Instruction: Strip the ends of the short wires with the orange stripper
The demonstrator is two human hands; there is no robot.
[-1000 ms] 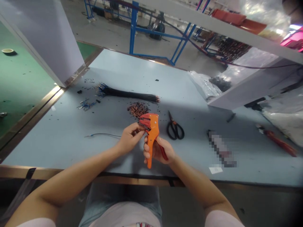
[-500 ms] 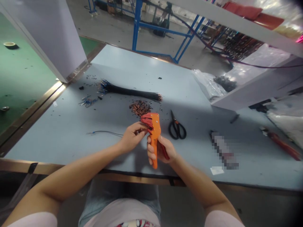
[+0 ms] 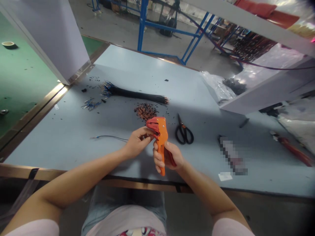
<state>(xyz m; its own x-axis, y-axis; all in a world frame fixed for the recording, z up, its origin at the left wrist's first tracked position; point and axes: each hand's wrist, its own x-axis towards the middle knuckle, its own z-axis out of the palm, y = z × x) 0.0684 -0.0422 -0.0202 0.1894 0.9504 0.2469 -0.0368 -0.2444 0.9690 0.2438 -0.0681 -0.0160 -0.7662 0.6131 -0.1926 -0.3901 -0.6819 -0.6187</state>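
My right hand (image 3: 169, 156) is wrapped round the handles of an orange and red wire stripper (image 3: 161, 132), held upright above the table. Pinched in my left hand (image 3: 138, 141) is a thin black wire (image 3: 112, 136); its blue-ferruled end trails out to the left, while the other end is hidden behind my fingers at the red jaws. Beyond the tool lies a heap of small copper-and-black offcuts (image 3: 145, 111). Behind that heap stretches a bundle of black wires (image 3: 135, 95), blue-tipped at the left and bare copper at the right.
Black-handled scissors (image 3: 184, 134) lie right of the tool. Farther right are a blurred-out object (image 3: 232, 155), a white label (image 3: 225, 176) and red-handled pliers (image 3: 292, 150). Loose blue-tipped pieces (image 3: 91, 104) lie at the left. Upright panels (image 3: 61, 39) flank the table, with plastic bags (image 3: 216, 87) at the right.
Almost nothing differs. Both hands keep their hold on the wire and the wire stripper at the same spot; the view has shifted very slightly.
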